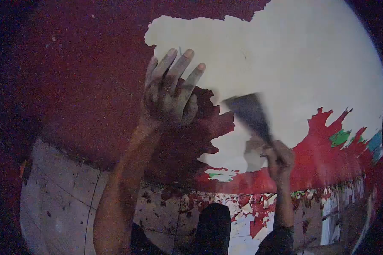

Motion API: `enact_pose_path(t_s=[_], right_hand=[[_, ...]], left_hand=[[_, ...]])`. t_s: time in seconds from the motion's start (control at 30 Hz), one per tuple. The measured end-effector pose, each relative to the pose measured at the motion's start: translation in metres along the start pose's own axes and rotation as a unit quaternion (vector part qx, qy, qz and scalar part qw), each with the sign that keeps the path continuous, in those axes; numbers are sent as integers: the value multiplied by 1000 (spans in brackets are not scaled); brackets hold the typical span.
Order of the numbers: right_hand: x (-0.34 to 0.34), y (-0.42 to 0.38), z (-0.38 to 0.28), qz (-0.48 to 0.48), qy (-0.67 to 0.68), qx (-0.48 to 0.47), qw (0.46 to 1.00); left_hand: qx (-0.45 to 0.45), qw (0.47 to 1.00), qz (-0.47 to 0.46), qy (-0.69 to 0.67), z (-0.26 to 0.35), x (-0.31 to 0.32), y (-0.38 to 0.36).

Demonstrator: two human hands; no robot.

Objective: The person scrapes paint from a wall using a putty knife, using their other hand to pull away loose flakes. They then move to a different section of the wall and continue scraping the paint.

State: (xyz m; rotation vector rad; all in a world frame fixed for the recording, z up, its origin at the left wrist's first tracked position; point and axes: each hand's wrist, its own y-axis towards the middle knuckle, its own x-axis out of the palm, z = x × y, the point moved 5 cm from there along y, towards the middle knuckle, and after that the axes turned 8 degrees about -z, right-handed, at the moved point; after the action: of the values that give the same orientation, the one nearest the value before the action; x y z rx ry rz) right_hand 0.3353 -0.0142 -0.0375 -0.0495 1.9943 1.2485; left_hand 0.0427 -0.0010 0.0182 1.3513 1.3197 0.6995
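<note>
My right hand [281, 159] is closed round the handle of a broad-bladed paint scraper [250, 112], slightly blurred. Its blade points up and left, its edge near the ragged border between dark red paint [93, 85] and the bare whitish wall [293, 55]. To the left, my left hand [170, 91] lies spread against the wall, across the border of paint and bare surface. A whitish dust coats its fingers. Below the scraper runs a band of brighter red paint [302, 165] with torn edges.
Green patches [339, 138] and a blue patch [375, 144] of paint show at the right. Along the wall's foot, paint flakes [259, 210] litter the tiled floor [68, 191]. A dark rounded shape [214, 225] stands at the bottom middle.
</note>
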Motion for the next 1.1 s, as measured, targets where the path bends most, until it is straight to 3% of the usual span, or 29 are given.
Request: enact_pose_path(t_s=[0.07,0.17,0.27,0.37,0.47,0.53,0.6,0.7,0.77,0.83,0.93,1.1], right_hand=[[-5,6,2,1,36,78,996],[-4,22,-19,-134,-2,-34,990],[-41,16,13,11,-8,143,990],[3,26,-19,-209,-41,-66,975],[-14,24,-10,-80,-40,-62,994],[-16,25,-11,-71,-34,-72,994],[-7,24,-18,-134,-7,-70,988],[-11,18,-10,-75,63,37,995],[0,19,-15,-187,-17,3,982],[-8,28,-24,-30,51,-51,997],[-6,55,-33,63,245,128,959],[6,79,-43,61,295,164,939]], left_hand=[[14,1000,-1,7,0,0,0],[-1,1000,2,-8,-1,1,-2],[2,1000,10,-13,-2,0,-3],[4,1000,12,-16,-3,1,-4],[15,999,25,-32,-5,1,-4],[11,999,22,-34,-4,1,-4],[15,999,12,-40,-4,1,-4],[13,999,1,-41,-6,-1,-2],[15,999,5,-34,-4,-2,-2],[16,1000,-10,-24,-4,-5,1],[4,999,-52,2,6,-13,8],[-2,1000,-26,-5,2,1,1]])
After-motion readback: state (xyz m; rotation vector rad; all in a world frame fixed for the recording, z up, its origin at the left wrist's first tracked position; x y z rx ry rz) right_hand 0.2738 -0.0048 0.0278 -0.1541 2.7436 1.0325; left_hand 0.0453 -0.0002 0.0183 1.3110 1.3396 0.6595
